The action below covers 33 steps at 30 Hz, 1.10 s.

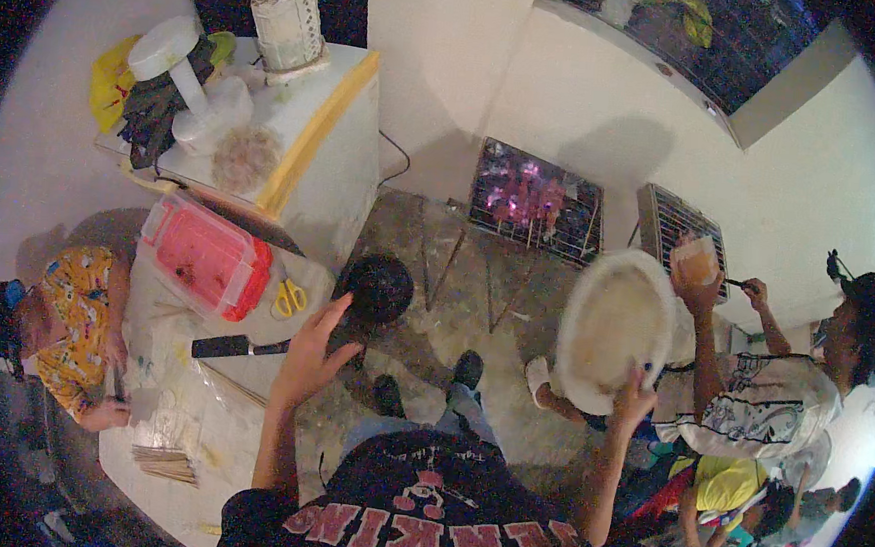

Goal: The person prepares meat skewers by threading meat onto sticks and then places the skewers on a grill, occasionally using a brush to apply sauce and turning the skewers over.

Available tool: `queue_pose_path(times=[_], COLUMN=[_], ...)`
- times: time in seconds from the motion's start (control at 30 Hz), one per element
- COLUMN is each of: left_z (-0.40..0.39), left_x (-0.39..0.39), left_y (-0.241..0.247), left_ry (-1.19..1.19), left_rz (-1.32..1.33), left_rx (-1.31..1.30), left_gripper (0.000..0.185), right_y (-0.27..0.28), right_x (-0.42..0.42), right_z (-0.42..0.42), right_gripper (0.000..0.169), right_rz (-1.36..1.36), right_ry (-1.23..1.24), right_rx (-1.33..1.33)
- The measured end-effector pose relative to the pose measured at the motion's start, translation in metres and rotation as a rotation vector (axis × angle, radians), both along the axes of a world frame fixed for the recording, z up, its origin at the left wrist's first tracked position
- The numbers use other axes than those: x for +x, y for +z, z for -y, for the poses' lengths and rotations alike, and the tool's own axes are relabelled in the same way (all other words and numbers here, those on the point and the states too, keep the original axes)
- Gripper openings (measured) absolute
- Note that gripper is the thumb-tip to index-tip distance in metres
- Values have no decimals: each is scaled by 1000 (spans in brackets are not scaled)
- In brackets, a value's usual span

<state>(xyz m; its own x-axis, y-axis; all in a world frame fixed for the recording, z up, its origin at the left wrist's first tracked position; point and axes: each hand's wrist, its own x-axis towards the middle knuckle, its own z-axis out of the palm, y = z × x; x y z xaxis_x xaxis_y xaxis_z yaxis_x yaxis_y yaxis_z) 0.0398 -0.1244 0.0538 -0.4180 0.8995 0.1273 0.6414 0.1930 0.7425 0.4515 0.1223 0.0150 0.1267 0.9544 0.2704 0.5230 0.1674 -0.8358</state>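
On the right, my right hand grips the lower rim of a large oval tray. The tray is whitish, held up on edge and somewhat blurred. My left hand, fingers spread and holding nothing, is raised beside the table edge. Just past its fingertips sits a round black object, too dark to identify. Ahead stands a charcoal grill on thin metal legs, its coals glowing. Skewered meat lies across the grate, with the sticks pointing towards me.
The table at left bears a lidded red container, yellow scissors, a black-handled tool and bundled sticks. A person works there. Another person stands right, near a second grill.
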Motion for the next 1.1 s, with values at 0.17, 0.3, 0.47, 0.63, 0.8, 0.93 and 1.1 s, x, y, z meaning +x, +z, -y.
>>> queue_pose_path(times=[0.17,0.3,0.47,0.63,0.8,0.93,1.1], left_z=[22,11,42,63,33,5,29], left_x=[0,2,-15,-9,8,18,7], left_y=[6,23,9,4,0,20,11], left_ry=[28,46,174,278,120,31,53], left_rz=[196,50,99,329,371,265,135], left_rx=[-24,65,44,46,117,184,122], left_gripper=[56,55,53,54,54,52,51], right_y=[-31,-44,-30,-24,-102,-50,-68], right_x=[-43,-132,-88,-24,-93,-145,-24], right_z=[19,67,50,41,98,125,64], right_gripper=[21,15,21,30,31,23,20], right_rz=[169,89,125,-185,181,-41,-82], right_ry=[-115,323,153,-212,62,355,-60], right_rx=[-253,-311,-205,52,-217,-321,-138])
